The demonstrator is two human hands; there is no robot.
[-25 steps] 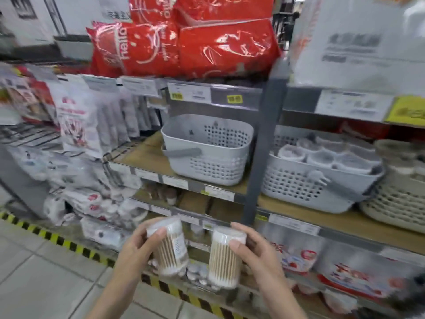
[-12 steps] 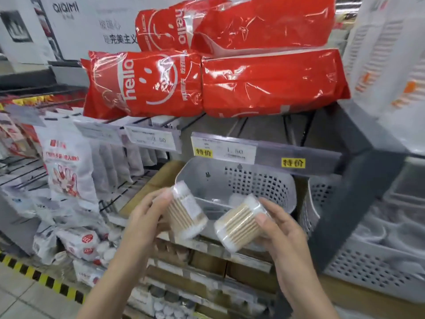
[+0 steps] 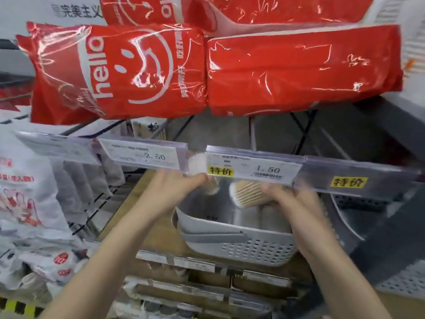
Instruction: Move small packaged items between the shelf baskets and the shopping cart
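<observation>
— Where are the swab tubs?

— I see one in each hand, both held over the grey basket (image 3: 232, 246) at about 6 o'clock of centre. The right-hand tub (image 3: 247, 194) lies on its side, sticks showing through the clear wall, white end pointing toward 9 o'clock. The left-hand tub (image 3: 199, 168) tilts up toward 12 o'clock, its white end partly behind the price strip.

— And the hands?

— My right hand (image 3: 289, 201) curls round its tub from the 3 o'clock side. My left hand (image 3: 174, 189) wraps the lower part of the other, thumb across the front. Both are blurred, so I cannot tell the finger detail.

— What surrounds them?

— The basket sits on a wooden shelf (image 3: 147, 229). Just above the hands runs the price strip (image 3: 253, 168), reading 1.50, with a 2.50 tag (image 3: 145, 155) at 9 o'clock of it. Red packs (image 3: 299, 72) lie on the shelf at 12 o'clock, and white bags (image 3: 25, 187) hang at 9 o'clock.
</observation>
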